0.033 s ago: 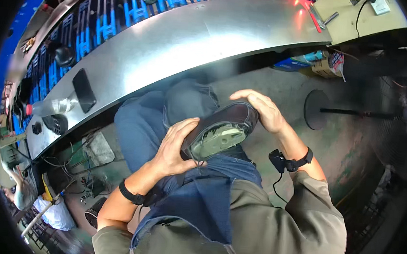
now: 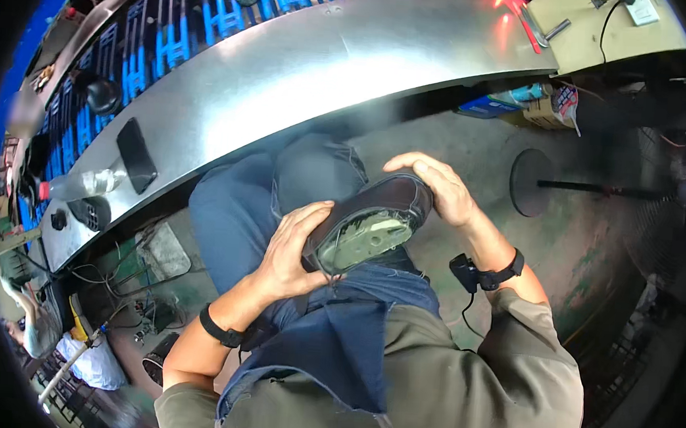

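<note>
The shoe (image 2: 370,228) is clasped between the left hand (image 2: 293,250) and right hand (image 2: 432,188); slippage onto the lap is possible if grip loosens.

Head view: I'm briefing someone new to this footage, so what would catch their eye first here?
The dark shoe at the centre, turned bottom up over the person's lap, with the left hand at one end and the right hand cupping the other. Above it a long shiny metal bench curves across the picture, with a black phone lying towards its left end.
</note>
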